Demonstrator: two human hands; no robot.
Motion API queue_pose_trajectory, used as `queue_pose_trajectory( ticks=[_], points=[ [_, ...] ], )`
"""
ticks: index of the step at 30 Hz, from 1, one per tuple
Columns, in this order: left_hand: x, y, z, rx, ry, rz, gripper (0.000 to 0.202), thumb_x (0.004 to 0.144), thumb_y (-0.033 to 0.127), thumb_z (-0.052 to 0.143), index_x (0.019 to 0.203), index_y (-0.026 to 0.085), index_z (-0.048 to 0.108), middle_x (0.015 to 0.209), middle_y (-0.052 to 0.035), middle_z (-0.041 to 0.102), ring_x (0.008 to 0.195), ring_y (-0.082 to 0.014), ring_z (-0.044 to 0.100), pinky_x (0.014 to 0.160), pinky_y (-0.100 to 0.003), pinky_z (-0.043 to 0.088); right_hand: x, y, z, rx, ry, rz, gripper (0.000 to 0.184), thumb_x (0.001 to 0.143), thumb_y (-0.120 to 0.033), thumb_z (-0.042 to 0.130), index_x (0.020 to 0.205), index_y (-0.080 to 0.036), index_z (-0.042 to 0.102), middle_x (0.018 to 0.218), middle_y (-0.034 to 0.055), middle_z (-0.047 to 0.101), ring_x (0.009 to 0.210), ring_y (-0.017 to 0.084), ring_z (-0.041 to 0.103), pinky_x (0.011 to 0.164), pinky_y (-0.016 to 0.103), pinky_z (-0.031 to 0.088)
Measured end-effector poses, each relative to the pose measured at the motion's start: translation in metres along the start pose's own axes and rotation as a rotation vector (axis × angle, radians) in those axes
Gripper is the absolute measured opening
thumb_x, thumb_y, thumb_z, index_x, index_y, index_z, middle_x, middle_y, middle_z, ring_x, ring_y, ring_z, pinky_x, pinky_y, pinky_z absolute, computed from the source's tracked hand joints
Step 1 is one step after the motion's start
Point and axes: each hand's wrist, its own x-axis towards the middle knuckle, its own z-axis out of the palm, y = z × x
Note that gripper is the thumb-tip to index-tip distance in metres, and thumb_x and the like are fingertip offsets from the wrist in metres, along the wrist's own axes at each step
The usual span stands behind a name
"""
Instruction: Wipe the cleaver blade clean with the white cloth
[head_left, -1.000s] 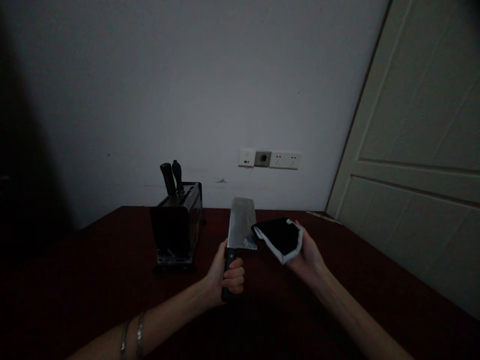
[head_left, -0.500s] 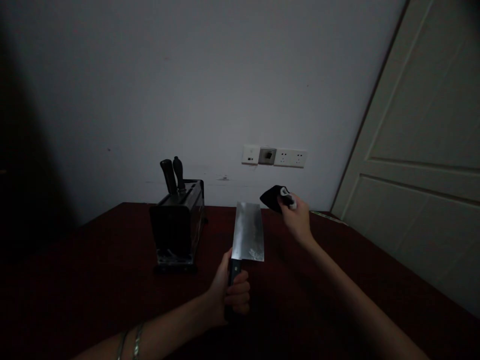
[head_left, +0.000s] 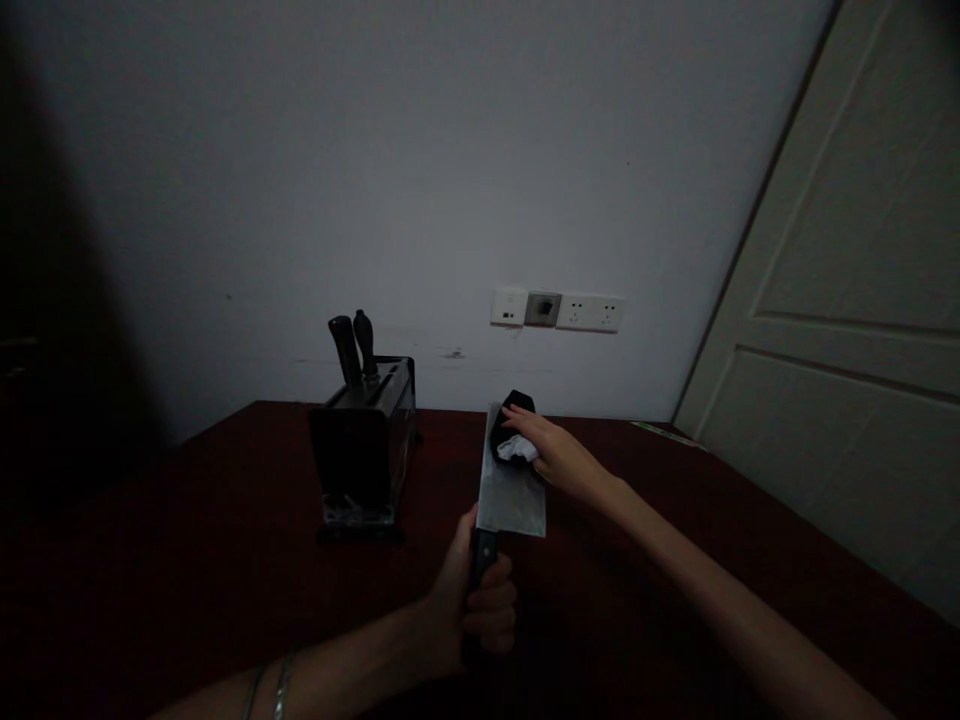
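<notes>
My left hand (head_left: 472,590) is wrapped round the black handle of a cleaver (head_left: 511,500), whose broad steel blade points away from me above the table. Against the far part of the blade, my right hand (head_left: 551,448) presses a black and white cloth (head_left: 516,440). Its fingers lie over the cloth, and the blade's upper right area is covered by it. To the left stands a dark knife block (head_left: 360,455) with two black-handled tools (head_left: 352,350) upright in its top slots.
The dark red table (head_left: 247,580) reaches to a pale wall (head_left: 375,200) with a row of sockets and a switch (head_left: 559,310). A white panelled door (head_left: 847,300) stands at the right. A thin flat strip (head_left: 667,434) lies along the table's far right edge.
My right hand has moved left and down, bringing the cloth from beside the cleaver onto its blade. My left hand still grips the handle.
</notes>
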Motion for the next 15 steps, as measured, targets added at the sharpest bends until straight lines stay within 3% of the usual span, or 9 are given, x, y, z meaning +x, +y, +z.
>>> queue_pose_trajectory(
  ticks=[4,9,15],
  points=[
    [-0.004,-0.004,0.000,-0.020,-0.019,0.005,0.080,0.079,0.068,-0.006,0.043,0.016,0.043,0.031,0.0035,0.027,0.025,-0.0071,0.019,0.034,-0.021,0.019,-0.010,-0.010,0.003,0.060,-0.044,0.002,0.067,0.056,0.009,0.033,0.116,-0.016,0.049,0.137,0.0118,0.043,0.131,0.019,0.031,0.107,0.047,0.028],
    [-0.007,-0.010,-0.003,-0.033,-0.030,0.007,0.082,0.079,0.067,-0.009,0.043,0.016,0.045,0.031,0.0033,0.027,0.025,-0.0073,0.019,0.035,-0.022,0.019,-0.031,-0.040,0.008,0.110,-0.147,-0.042,0.072,0.053,0.008,0.035,0.119,-0.016,0.047,0.136,0.0125,0.045,0.129,0.019,0.035,0.107,0.046,0.028],
    [-0.004,-0.017,-0.018,-0.057,0.014,-0.009,0.079,0.076,0.075,0.002,0.039,0.017,0.043,0.028,0.0039,0.024,0.023,-0.0070,0.017,0.032,-0.022,0.018,-0.053,-0.070,0.010,0.222,-0.283,-0.099,0.070,0.052,0.007,0.040,0.118,-0.017,0.048,0.129,0.0107,0.053,0.124,0.018,0.041,0.106,0.041,0.030]
  ],
)
